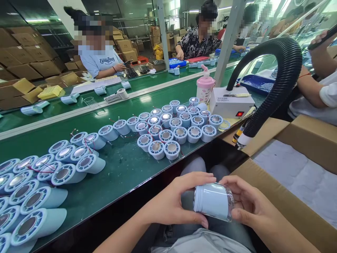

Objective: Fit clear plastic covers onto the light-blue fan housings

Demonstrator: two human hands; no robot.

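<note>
A light-blue cylindrical housing with a clear plastic cover (214,202) lies on its side between my hands, above my lap. My left hand (181,196) curves around its ridged blue end, thumb below and fingers on top. Around the clear end, the fingers and thumb of my right hand (249,202) are closed. Beyond my hands, a cluster of light-blue round housings (172,149) stands on the green bench (126,165), with silver discs facing up and thin red and black wires. More such housings (64,174) fill the bench at left, several of them leaning.
An open cardboard box (279,186) with white padding stands at my right. Over its edge arches a black flexible hose (276,52) from a white box with a red switch (231,102). A pink cup (205,86) stands beside that. Co-workers sit across the bench and at right.
</note>
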